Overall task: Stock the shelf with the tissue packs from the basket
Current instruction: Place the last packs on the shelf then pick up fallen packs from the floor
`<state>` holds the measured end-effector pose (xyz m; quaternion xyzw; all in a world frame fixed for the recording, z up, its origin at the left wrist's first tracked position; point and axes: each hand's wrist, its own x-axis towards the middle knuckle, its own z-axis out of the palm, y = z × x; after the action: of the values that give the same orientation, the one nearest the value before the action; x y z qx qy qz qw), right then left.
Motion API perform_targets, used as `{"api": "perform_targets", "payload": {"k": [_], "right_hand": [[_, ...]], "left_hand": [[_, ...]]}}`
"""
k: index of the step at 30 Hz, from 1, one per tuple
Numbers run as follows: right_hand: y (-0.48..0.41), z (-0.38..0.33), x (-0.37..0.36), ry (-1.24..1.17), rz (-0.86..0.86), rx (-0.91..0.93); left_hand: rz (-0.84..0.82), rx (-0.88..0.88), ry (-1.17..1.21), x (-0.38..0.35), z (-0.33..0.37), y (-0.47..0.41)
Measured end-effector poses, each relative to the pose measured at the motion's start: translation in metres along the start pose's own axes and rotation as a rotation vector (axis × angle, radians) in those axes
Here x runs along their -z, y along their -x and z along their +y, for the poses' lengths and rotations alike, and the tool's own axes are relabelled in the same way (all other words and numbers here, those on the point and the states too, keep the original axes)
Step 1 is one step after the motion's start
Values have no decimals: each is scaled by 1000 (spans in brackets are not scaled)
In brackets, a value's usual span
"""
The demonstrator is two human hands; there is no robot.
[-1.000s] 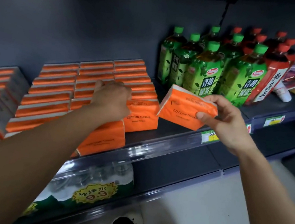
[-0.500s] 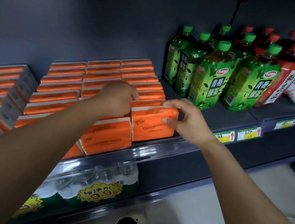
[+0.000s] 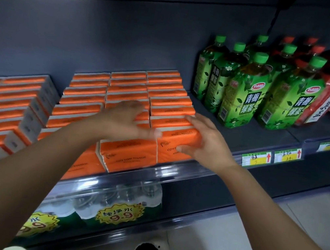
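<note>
Now, head view: your right hand [image 3: 205, 145] grips a pack [image 3: 166, 154], thumb on its front face, fingers over the top, at the front of the rightmost row on the shelf [image 3: 263, 143]. Your left hand [image 3: 122, 121] rests flat, fingers straight, on the packs [image 3: 126, 89] at its 9 o'clock. Bottles [image 3: 247, 94] stand at 2 o'clock.

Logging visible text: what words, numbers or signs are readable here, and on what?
"COTTON TISSUE": front of the middle tissue pack.
"COTTON TISSUE", upside down: top of the right tissue pack, which the right hand holds.
"青梅绿茶": labels of the green bottles.
"纯净水 9.9": yellow starburst sticker on the water pack below.
Too blurred to read: price tags, red bottle label, red logo on the green bottles.
</note>
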<state>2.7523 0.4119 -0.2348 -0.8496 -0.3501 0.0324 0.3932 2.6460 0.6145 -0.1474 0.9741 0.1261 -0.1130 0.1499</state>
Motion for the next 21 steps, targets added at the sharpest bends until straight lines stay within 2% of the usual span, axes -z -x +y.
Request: {"api": "perform_targets", "payload": {"k": [2, 4, 7, 10, 18, 21], "right_hand": [[0, -1, 3, 4, 45, -4], [3, -3, 4, 7, 75, -11], [5, -7, 0, -17, 42, -64], [5, -11, -5, -41, -15, -91], [6, -15, -10, -89, 4, -136], [11, -17, -8, -91, 15, -147]], "left_hand": [[-156, 82, -240, -7, -6, 4], [-166, 92, -306, -21, -13, -1], [-114, 57, -302, -30, -13, -6], [-131, 26, -269, -29, -9, -5], [-136, -3, -268, -28, -12, -5], [-74, 58, -295, -32, -13, 2]]}}
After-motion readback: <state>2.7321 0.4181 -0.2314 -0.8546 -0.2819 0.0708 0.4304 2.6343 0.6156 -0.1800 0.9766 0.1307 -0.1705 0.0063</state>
